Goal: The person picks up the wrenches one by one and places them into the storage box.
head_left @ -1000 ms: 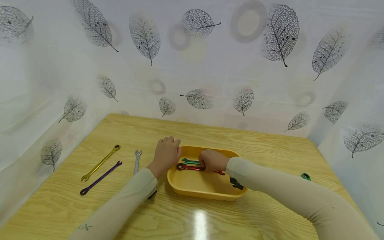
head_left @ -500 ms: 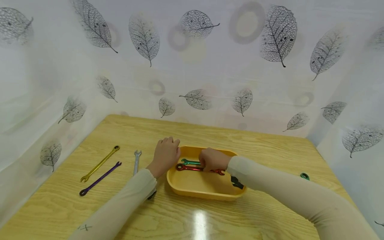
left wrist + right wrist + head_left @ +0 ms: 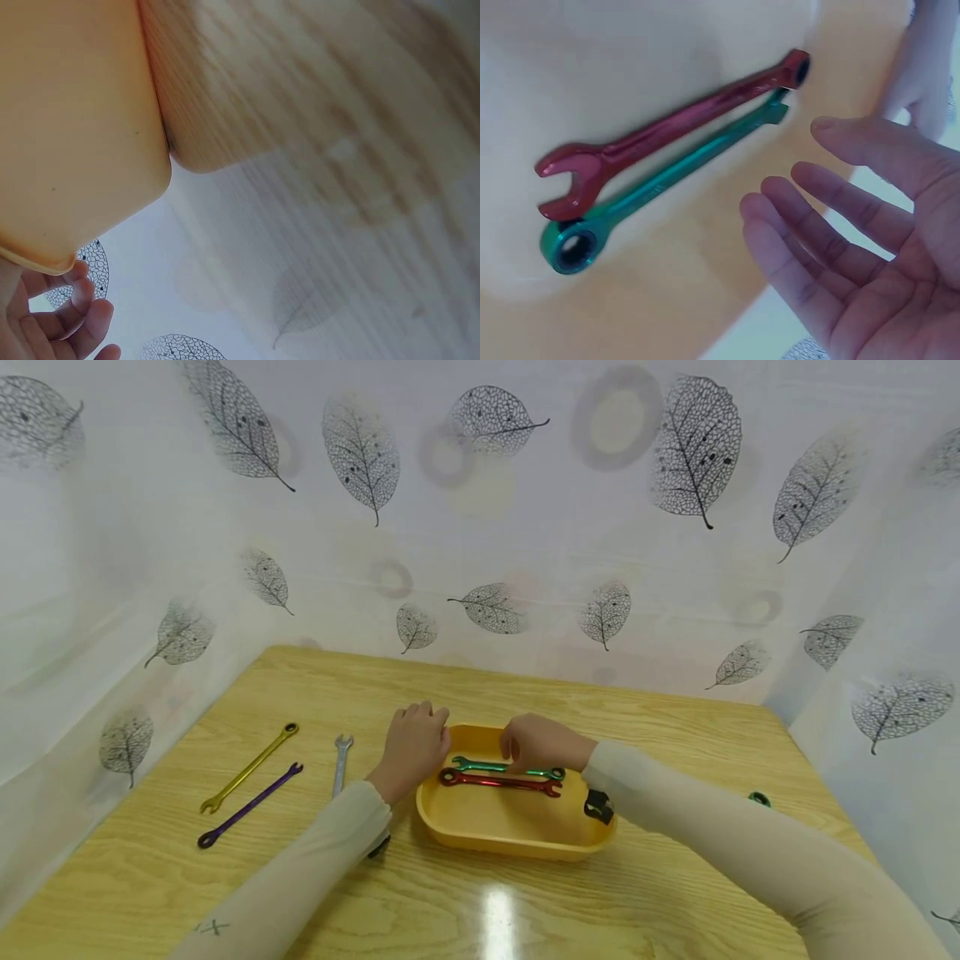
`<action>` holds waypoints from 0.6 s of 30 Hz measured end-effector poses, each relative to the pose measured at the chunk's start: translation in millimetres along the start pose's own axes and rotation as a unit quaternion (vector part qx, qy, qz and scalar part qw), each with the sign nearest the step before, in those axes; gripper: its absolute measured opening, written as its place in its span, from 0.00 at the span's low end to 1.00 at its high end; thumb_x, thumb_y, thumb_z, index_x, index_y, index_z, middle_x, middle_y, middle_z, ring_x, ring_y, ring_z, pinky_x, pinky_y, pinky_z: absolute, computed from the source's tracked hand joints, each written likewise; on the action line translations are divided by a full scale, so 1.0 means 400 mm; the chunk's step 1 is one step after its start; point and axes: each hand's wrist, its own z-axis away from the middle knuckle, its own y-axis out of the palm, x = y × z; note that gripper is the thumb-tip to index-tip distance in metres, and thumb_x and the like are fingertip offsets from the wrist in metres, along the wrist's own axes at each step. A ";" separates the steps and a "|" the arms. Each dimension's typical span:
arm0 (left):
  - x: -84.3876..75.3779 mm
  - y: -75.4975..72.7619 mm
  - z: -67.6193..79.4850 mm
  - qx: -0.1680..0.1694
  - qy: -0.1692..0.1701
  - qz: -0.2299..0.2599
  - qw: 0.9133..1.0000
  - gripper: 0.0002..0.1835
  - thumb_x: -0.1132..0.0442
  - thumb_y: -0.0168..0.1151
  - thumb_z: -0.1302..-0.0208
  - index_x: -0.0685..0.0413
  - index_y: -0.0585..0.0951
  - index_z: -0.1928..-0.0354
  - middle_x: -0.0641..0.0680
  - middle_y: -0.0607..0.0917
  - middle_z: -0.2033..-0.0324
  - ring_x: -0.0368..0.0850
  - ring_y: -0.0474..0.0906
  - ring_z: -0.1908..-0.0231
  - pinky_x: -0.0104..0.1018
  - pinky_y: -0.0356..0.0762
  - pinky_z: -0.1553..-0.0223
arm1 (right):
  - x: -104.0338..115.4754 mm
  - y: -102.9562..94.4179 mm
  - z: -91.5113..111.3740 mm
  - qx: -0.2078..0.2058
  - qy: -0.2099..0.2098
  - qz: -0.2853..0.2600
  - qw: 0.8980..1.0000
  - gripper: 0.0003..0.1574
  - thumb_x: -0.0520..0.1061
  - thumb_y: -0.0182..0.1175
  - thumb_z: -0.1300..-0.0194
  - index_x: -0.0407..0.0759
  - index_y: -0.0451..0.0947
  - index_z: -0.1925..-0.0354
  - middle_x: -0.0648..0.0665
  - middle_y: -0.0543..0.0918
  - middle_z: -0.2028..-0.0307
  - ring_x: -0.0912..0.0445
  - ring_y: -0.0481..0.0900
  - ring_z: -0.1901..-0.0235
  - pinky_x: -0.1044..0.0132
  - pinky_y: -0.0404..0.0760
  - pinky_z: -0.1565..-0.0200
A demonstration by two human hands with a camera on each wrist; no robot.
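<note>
A red combination wrench [image 3: 501, 782] and a green combination wrench [image 3: 480, 767] lie side by side in a yellow plastic tray [image 3: 510, 847]. My right hand [image 3: 543, 743] hovers over the green wrench at the tray's far side. In the right wrist view its fingers [image 3: 829, 251] are spread and loosely bent, apart from both wrenches. At the tray's left end, my left hand [image 3: 416, 739] holds the rim. The left wrist view has bent fingers [image 3: 75, 307] right under that rim, with the thumb hidden.
Left of the tray, a gold wrench [image 3: 251, 768], a purple wrench [image 3: 251, 806] and a silver wrench [image 3: 341, 764] lie on the wooden table [image 3: 420, 893]. A green ring end [image 3: 760, 798] shows behind my right sleeve. Leaf-print sheeting [image 3: 487, 527] stands around the table.
My right hand has let go of the wrenches and risen slightly to the right, uncovering the red one and more of the green one. The left hand stays at the rim.
</note>
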 end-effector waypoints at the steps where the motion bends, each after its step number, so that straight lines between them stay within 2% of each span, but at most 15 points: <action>1: 0.000 0.000 0.000 0.000 0.000 -0.001 1.000 0.06 0.60 0.58 0.40 0.55 0.79 0.67 0.56 0.79 0.72 0.50 0.75 0.70 0.45 0.75 0.62 | 0.002 -0.005 0.004 -0.002 0.001 0.005 1.000 0.09 0.44 0.69 0.47 0.40 0.83 0.68 0.47 0.84 0.70 0.59 0.78 0.71 0.70 0.77 0.66; 11: 0.001 -0.001 0.000 -0.002 0.001 0.000 1.000 0.06 0.60 0.58 0.39 0.55 0.79 0.66 0.56 0.79 0.72 0.50 0.76 0.70 0.46 0.75 0.62 | 0.013 -0.046 0.052 -0.021 0.022 0.002 1.000 0.13 0.43 0.66 0.45 0.38 0.82 0.62 0.45 0.84 0.66 0.57 0.79 0.67 0.67 0.78 0.62; 18: 0.001 0.000 0.001 -0.004 0.001 -0.005 1.000 0.06 0.60 0.58 0.40 0.55 0.79 0.66 0.56 0.79 0.72 0.50 0.75 0.70 0.46 0.75 0.62 | 0.007 -0.065 0.092 -0.052 0.010 -0.005 0.999 0.12 0.42 0.64 0.43 0.37 0.81 0.60 0.42 0.84 0.64 0.55 0.80 0.66 0.65 0.79 0.62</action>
